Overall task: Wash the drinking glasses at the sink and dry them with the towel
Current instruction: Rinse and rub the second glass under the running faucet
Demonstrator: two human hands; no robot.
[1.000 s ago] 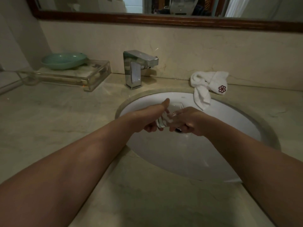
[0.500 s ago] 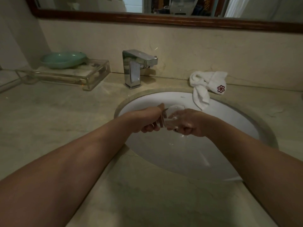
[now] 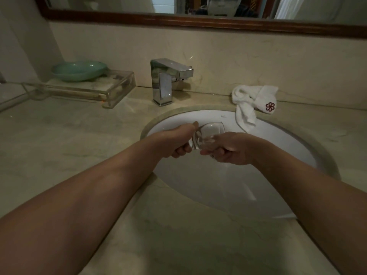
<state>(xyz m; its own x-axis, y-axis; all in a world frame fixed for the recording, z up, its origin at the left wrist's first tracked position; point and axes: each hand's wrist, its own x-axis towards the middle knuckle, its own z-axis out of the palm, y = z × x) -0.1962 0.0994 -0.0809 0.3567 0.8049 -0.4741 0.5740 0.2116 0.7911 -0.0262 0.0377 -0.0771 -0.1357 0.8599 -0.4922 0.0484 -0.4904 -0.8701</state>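
Gripping clear, colourless drinking glass (image 3: 209, 132) in left hand (image 3: 178, 142), curling fingers round its thick base. Wrapping right hand (image 3: 228, 148) round its other side, holding it tilted over the white sink (image 3: 218, 187).

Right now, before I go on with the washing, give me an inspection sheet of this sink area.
Surface: beige marble countertop with a white sink basin set into it.
Job's things: one clear glass, held tilted over the basin; white towel bunched on the counter behind the basin, one end hanging over the rim.
Clutter: green dish on a clear tray, far left by the wall.
Hands: left hand and right hand both grip the glass.
Cables: nothing seen.
Surroundings: chrome faucet behind the basin; wood-framed mirror above.
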